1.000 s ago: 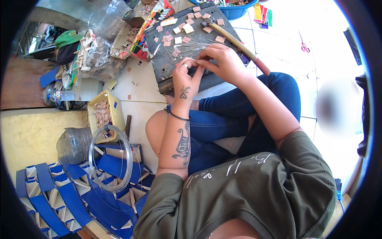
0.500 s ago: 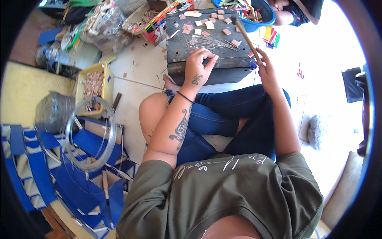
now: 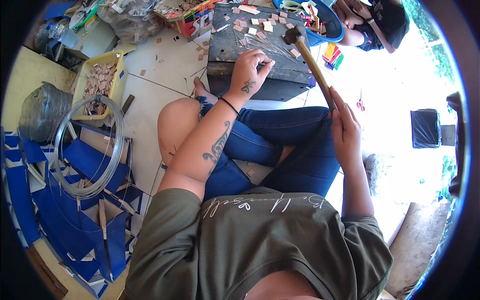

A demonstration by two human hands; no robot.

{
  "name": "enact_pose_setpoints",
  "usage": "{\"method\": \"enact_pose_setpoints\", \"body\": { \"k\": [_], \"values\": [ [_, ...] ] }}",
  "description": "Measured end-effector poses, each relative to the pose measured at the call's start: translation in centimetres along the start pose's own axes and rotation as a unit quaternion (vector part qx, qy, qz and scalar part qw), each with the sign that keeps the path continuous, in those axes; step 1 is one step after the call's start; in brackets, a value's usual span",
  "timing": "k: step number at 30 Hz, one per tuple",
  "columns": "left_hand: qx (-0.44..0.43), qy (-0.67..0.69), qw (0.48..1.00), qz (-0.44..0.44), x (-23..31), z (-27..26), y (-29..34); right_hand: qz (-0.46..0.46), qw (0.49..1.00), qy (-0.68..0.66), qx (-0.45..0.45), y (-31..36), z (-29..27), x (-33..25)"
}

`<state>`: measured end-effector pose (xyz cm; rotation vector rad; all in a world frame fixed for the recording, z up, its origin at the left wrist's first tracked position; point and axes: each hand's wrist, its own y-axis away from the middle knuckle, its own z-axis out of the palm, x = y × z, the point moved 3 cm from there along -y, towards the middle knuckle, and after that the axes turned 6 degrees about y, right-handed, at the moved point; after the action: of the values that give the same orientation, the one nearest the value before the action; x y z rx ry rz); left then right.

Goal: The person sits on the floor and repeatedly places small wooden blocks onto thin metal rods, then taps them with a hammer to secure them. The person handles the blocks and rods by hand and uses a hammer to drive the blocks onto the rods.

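Observation:
At the near edge of a black box-like block [image 3: 225, 56], my left hand [image 3: 249, 74] is closed in a pinch. Whatever its fingertips hold is too small to make out. My right hand [image 3: 346, 125] grips a hammer [image 3: 319, 74] low on its wooden handle. The hammer's dark head is raised near the block's right side, apart from my left hand. Several thin straight wires [image 3: 267, 48] lie on the block just beyond my left hand. Small square wooden pieces [image 3: 268, 28] are scattered farther back on its top.
A yellow basket [image 3: 121, 82] of wooden squares and a wire coil [image 3: 119, 145] over blue panels [image 3: 90, 165] stand at left. A blue basin [image 3: 336, 37] of coloured strips is at far right, beside another person [image 3: 385, 25]. Red-handled scissors [image 3: 361, 104] lie on the floor.
My right hand has come back nearer to me with the hammer. My left hand stays pinched at the block's edge. The whole view has shifted slightly.

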<state>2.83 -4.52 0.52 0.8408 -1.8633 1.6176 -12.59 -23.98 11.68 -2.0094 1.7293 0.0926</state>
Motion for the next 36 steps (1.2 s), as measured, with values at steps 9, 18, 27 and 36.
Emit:
{"method": "enact_pose_setpoints", "body": {
  "k": [9,18,27,36],
  "values": [
    [-0.013,0.007,1.000,-0.009,-0.2,0.1,0.1,0.017,0.996,0.020,-0.080,0.0,-0.5,-1.5],
    [-0.044,-0.011,0.999,-0.019,0.0,0.1,-0.2,-0.008,0.999,0.003,-0.047,-0.3,-0.6,-1.2],
    [-0.038,-0.018,0.999,0.006,-0.1,0.2,0.0,-0.019,0.999,-0.033,-0.015,-0.1,-0.4,-0.6],
    [-0.031,-0.033,0.999,0.022,0.2,0.1,0.0,0.006,0.999,-0.028,-0.046,0.2,0.2,-0.3]
  ]
}}
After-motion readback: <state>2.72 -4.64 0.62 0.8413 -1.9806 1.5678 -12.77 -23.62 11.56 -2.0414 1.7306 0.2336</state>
